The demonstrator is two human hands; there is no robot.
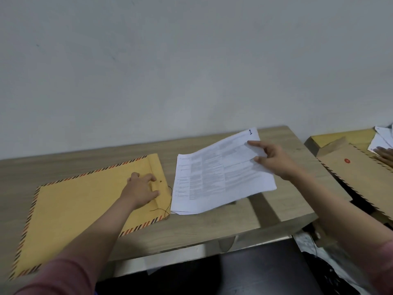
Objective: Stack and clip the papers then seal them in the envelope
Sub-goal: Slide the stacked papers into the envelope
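My left hand [142, 189] rests on the big yellow paper envelope with striped orange and black edges [85, 209]. My fingers are bent a little and press down near its flap end; they grip nothing. A thin dark string [167, 207] hangs loose by that end. The envelope lies flat on the light brown wooden tabletop [212, 233], and its near corner sticks out past the front edge.

My right hand [274, 159] pinches the far right side of the stack of white printed papers [219, 177]. That side is lifted up, and the left side sits on the tabletop just beside the envelope. The top sheet has a "1" in its corner. The papers look thin and smooth.

There is bare wood in front of the papers, up to the tabletop's front edge. To the right is another brown envelope with a red dot [357, 173], tilted, and someone else's hand [386, 155] near more white sheets [382, 137].
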